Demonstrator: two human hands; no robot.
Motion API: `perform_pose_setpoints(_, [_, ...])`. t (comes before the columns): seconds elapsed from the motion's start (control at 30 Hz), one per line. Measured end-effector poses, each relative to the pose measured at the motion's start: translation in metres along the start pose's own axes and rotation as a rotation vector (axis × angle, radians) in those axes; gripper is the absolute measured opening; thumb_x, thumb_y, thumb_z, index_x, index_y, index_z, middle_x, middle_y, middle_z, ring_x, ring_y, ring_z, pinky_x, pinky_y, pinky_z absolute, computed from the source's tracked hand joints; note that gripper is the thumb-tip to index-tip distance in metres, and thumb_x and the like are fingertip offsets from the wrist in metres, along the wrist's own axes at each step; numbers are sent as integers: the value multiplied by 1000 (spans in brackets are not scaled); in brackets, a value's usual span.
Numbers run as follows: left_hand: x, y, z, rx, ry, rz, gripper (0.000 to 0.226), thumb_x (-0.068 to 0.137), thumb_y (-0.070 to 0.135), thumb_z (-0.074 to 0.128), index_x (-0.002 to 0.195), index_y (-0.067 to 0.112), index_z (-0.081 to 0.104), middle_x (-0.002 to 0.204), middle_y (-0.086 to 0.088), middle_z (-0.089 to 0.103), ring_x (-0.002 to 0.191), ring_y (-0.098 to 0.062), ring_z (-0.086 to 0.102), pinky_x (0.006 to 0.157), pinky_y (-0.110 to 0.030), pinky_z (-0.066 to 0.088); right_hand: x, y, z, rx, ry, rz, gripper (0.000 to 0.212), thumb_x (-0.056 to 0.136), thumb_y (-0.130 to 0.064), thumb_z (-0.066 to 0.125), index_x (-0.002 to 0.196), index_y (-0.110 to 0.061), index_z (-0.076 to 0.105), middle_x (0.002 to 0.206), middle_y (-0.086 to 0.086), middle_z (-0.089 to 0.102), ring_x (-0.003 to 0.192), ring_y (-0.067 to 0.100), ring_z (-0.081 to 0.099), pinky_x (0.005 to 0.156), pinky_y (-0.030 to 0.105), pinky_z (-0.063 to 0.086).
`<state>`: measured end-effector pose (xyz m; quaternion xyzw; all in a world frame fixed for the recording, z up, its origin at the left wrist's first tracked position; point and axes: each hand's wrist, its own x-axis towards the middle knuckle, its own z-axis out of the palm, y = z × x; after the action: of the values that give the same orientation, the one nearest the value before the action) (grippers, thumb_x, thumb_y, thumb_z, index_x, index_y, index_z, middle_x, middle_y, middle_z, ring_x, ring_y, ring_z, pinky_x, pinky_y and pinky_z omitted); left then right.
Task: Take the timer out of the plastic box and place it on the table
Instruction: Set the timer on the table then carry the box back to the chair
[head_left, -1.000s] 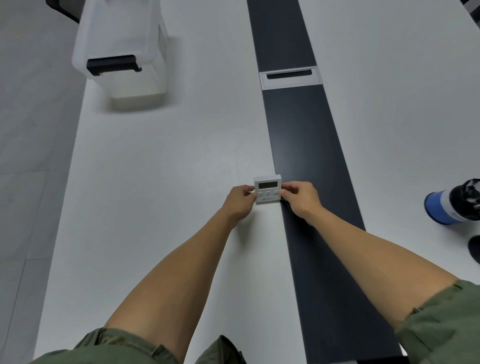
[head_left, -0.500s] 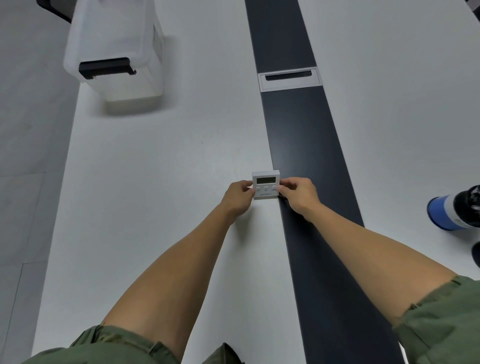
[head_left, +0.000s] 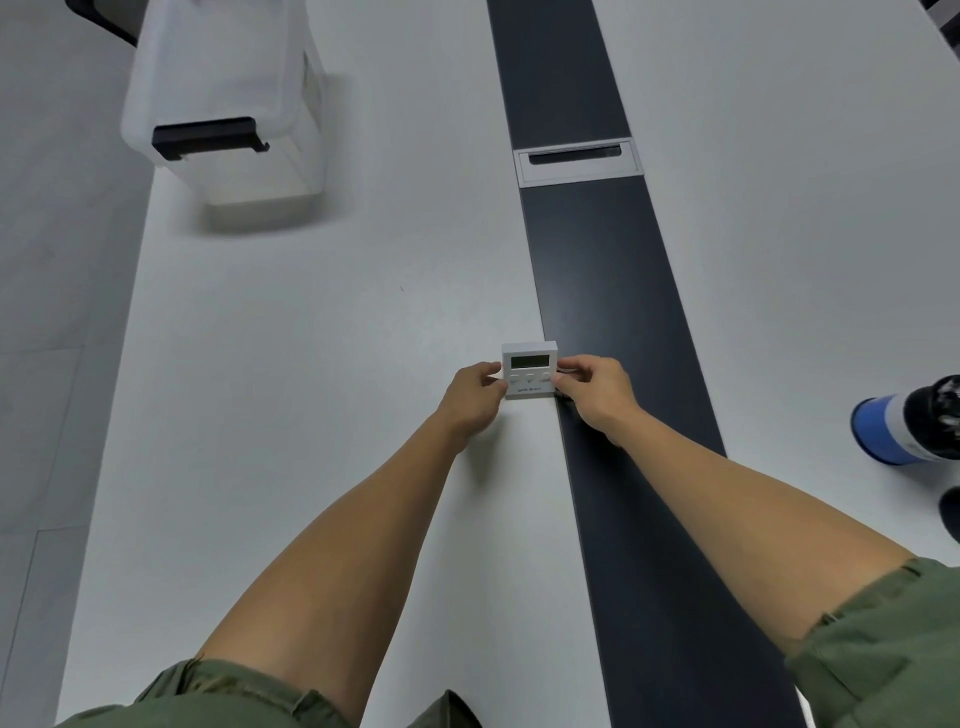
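Note:
A small white square timer (head_left: 529, 368) with a dark display and three round buttons stands at the middle of the white table (head_left: 311, 364), right beside the dark centre strip. My left hand (head_left: 474, 396) grips its left edge and my right hand (head_left: 592, 387) grips its right edge. Whether its base touches the tabletop is hidden by my fingers. The translucent plastic box (head_left: 228, 93) with a black latch sits at the far left of the table, well away from both hands.
A dark strip (head_left: 613, 291) runs down the table's middle, with a grey cable hatch (head_left: 576, 160) set into it. A blue and black cylindrical object (head_left: 904, 423) lies at the right edge. The table's left edge borders grey floor.
Both hands with the timer have shifted slightly away from me along the strip's edge. The grip on the timer is unchanged.

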<state>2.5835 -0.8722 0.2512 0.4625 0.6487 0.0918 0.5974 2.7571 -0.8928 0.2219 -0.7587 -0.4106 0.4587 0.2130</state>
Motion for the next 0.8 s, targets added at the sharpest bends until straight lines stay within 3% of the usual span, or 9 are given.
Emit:
perform_pose_setpoints(0.23, [-4,-3,-1,16,-14,3,46,99,14,42,145,13,40,141,-12,53,128,-31,50,109,-46,42,-5,5,0,-29,-6,-30,32,94,-21,61,125,-14,64,119,4,69,107,19,63,96,34,52])
perform_pose_setpoints(0.53, [-16,-10,-7,33,17,-35,48,95,15,48,142,11,43,137,-19,53,126,-37,51,108,-48,42,-16,5,-6,-78,-27,18,42,93,-24,62,134,-14,57,125,7,64,115,24,58,100,38,46])
perform_pose_setpoints(0.8, [-71,-45,-33,419,134,-23,38,94,27,48,130,15,55,133,-9,56,121,-27,53,103,-40,44,-54,-3,-6,-394,-17,-92,35,95,-30,57,126,-14,62,121,5,67,104,23,63,87,36,52])
